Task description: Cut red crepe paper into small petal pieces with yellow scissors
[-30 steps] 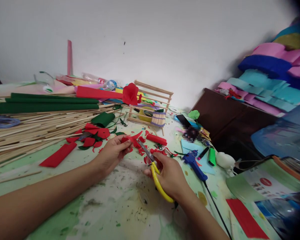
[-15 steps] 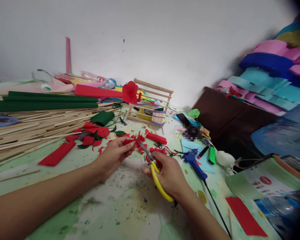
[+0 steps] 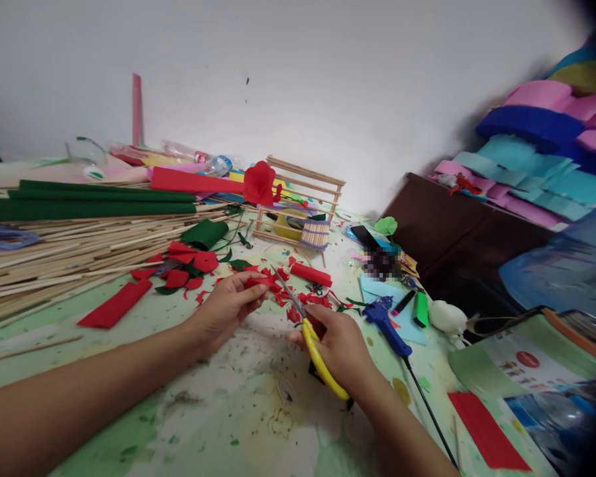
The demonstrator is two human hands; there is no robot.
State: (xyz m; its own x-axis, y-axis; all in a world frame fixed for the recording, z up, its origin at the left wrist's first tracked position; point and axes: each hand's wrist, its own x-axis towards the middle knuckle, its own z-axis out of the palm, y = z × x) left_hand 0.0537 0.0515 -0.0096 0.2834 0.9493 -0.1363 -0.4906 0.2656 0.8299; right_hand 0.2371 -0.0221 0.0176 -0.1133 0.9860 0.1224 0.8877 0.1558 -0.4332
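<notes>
My left hand pinches a small piece of red crepe paper between thumb and fingers. In my right hand is a pair of scissors with yellow handles, its metal blades pointing up and left close to the red paper. Red paper scraps are scattered on the table just behind the blades. A rolled red paper strip lies beyond them. Left of my left hand are cut red petals and a folded red strip.
Thin wooden sticks and green paper rolls cover the left side. A small stick rack with a red paper flower stands at the back. To the right lie a blue glue gun, a green marker and a green tub.
The scissors have drawn slightly right and away from the red paper, and a dark handle part now shows beneath my right hand. My left hand has barely moved.
</notes>
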